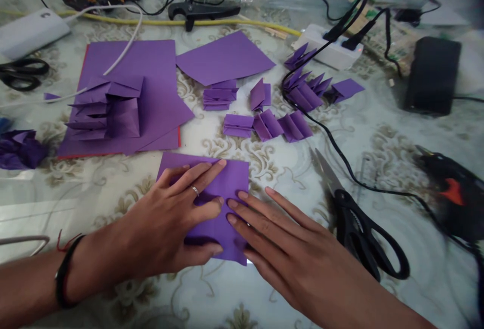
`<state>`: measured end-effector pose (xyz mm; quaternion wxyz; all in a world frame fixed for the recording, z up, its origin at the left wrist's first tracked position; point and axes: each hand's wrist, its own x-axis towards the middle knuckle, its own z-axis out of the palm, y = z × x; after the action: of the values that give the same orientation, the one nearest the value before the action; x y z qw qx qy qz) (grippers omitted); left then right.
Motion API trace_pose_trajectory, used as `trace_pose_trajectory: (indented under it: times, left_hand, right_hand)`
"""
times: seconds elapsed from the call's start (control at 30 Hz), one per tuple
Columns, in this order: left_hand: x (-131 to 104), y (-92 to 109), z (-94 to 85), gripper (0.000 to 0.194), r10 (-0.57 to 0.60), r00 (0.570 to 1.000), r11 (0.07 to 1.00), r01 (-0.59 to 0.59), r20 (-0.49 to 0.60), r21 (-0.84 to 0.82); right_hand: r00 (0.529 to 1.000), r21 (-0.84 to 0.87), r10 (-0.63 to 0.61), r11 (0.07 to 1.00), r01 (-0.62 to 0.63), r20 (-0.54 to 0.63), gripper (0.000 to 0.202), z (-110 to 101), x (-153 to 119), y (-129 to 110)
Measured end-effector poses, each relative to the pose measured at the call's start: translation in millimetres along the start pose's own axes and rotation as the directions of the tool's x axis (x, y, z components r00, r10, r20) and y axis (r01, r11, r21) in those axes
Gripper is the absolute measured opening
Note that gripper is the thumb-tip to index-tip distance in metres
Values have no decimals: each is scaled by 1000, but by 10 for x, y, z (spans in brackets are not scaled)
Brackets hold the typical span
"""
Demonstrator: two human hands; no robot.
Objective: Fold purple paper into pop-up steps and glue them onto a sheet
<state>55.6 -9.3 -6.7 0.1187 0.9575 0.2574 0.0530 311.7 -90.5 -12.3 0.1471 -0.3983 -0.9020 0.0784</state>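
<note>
A purple sheet of paper (236,178) lies flat on the patterned table cover in front of me. My left hand (185,208) rests on its left part, fingers stretched toward the upper edge, with a ring on one finger. My right hand (272,238) lies flat with spread fingers, its fingertips on the sheet's right side. Neither hand grips anything. Beyond the sheet are small folded purple paper pieces (267,125). A larger folded paper piece (126,115) sits on a stack of purple sheets (159,62) at the left.
Black-handled scissors (350,228) lie right of my right hand, near a glue gun (454,188). A black cable (336,142) runs from a white power strip (328,47). Another purple sheet (227,59), a black clamp (200,10) and a second pair of scissors (24,73) lie farther back.
</note>
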Motion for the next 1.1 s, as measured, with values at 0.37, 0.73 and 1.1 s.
trace_pose_trajectory:
  times: [0.37, 0.73, 1.1]
  left_hand:
    - [16, -17, -50, 50, 14, 999, 1000, -14, 36, 3]
    - [29, -7, -66, 50, 4, 1000, 1000, -4, 19, -6]
    - [1, -11, 6, 51, 10, 1000, 1000, -10, -3, 19]
  right_hand:
    - [1000, -60, -10, 998, 11, 21, 40, -2, -53, -16]
    - [1000, -22, -22, 999, 23, 19, 42, -85, -92, -64]
    - [1000, -87, -15, 996, 16, 9, 42, -16, 140, 44]
